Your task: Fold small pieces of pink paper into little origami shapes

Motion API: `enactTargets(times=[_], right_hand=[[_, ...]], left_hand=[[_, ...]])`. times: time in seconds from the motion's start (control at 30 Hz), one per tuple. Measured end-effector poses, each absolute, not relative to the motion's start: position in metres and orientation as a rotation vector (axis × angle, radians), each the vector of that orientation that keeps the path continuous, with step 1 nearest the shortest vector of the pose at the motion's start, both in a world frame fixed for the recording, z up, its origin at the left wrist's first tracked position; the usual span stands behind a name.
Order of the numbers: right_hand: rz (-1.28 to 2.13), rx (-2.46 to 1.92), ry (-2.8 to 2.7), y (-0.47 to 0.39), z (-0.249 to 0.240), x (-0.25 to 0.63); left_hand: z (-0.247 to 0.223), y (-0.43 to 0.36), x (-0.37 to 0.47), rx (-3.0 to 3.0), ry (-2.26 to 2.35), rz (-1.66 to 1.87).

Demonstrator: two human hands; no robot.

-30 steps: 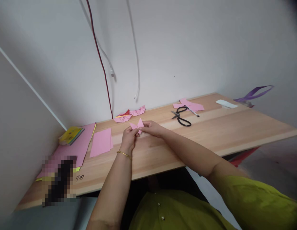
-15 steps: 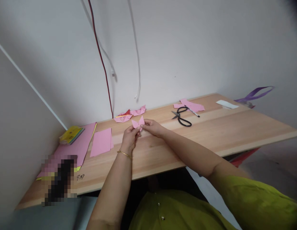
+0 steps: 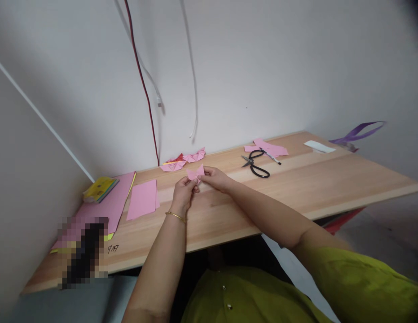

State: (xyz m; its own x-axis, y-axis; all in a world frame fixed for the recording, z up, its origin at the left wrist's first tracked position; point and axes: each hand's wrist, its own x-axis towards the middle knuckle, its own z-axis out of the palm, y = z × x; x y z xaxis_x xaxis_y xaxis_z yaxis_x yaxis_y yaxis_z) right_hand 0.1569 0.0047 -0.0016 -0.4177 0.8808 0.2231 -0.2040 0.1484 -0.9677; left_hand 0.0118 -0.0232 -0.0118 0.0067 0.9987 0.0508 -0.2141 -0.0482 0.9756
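A small pink folded paper (image 3: 195, 172) with two pointed tips is held up over the wooden table (image 3: 209, 224). My left hand (image 3: 184, 190) pinches its lower left side between thumb and fingers. From the right, my right hand (image 3: 213, 178) grips the other side, its thumb pressed on the front near the left thumb. The fingers hide the lower part of the fold. Just behind lie several folded pink paper pieces (image 3: 195, 156), one with red and yellow on it.
On the left are cut pink sheets (image 3: 142, 200), larger pink paper (image 3: 119, 211) and a yellow packet (image 3: 100, 189). Black-handled scissors (image 3: 256, 163), a pen (image 3: 272, 157) and pink scraps (image 3: 274, 148) lie right. A white strip (image 3: 319, 146) lies further right. Cables (image 3: 144, 85) hang along the wall.
The pink folded paper has tilted slightly, and its tips look lower and wider apart. Both hands keep their grip and have barely shifted.
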Motion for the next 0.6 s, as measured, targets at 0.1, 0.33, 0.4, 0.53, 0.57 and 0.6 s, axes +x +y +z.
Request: enactTargets(times=[0.1, 0.33, 0.4, 0.53, 0.57, 0.6], right_hand=[[1.445, -0.682, -1.480, 0.0038, -0.0006, 0.1568], [1.325, -0.811, -1.496, -0.0008, 0.0021, 0.1566], [1.325, -0.810, -1.500, -0.0012, 0.0023, 0.1568], [1.347, -0.771, -1.469, -0.0015, 0.0050, 0.1579], [1.346, -0.773, -1.465, -0.0014, 0.0058, 0.1581], [1.349, -0.780, -1.467, -0.0013, 0.0064, 0.1583]], left_hand=[[-0.0072, -0.0266, 0.0138, 1.054, 1.004, 1.308], [-0.0127, -0.0260, 0.0143, 1.233, 1.092, 1.260], [-0.0148, -0.0251, 0.0136, 1.261, 1.125, 1.244], [-0.0140, -0.0247, 0.0127, 1.225, 1.134, 1.266], [-0.0132, -0.0247, 0.0126, 1.204, 1.135, 1.279], [-0.0124, -0.0248, 0.0126, 1.184, 1.137, 1.294]])
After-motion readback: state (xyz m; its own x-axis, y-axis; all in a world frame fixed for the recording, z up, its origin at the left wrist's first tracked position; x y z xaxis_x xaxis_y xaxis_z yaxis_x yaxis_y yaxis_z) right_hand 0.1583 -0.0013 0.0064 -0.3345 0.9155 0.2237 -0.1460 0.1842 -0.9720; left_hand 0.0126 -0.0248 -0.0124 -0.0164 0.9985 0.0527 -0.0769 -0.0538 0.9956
